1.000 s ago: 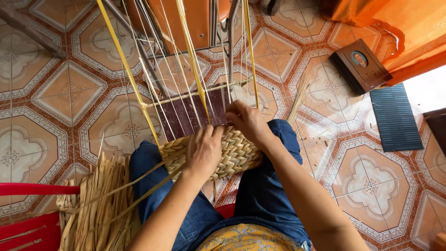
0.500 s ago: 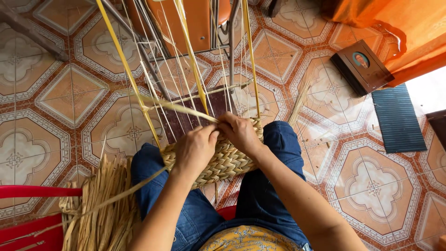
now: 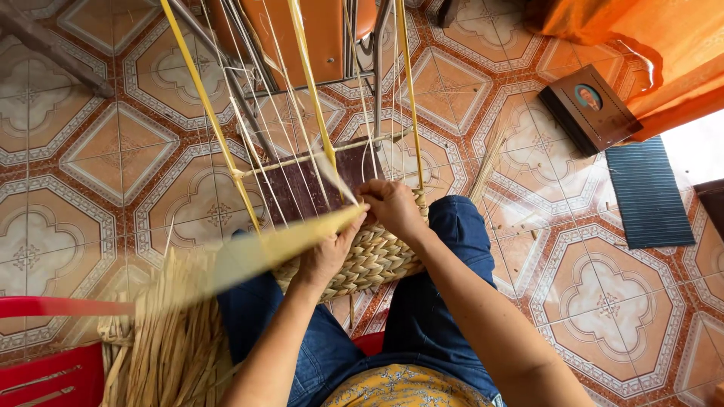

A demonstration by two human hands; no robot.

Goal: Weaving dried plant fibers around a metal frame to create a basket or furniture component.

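Both hands (image 3: 362, 226) on woven basket (image 3: 373, 260)

**Bare forearms, blue jeans, patterned yellow top**

Seen from above: the person's left hand (image 3: 326, 255) and right hand (image 3: 392, 207) are bare, arms uncovered to the elbows. They wear dark blue denim jeans (image 3: 445, 316) and a mustard-yellow top (image 3: 403, 388) with small pale floral print.

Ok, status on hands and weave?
Both hands, left and right, pinch a strand at the weave rim. Weave on lap. Upright strands crowd in front.
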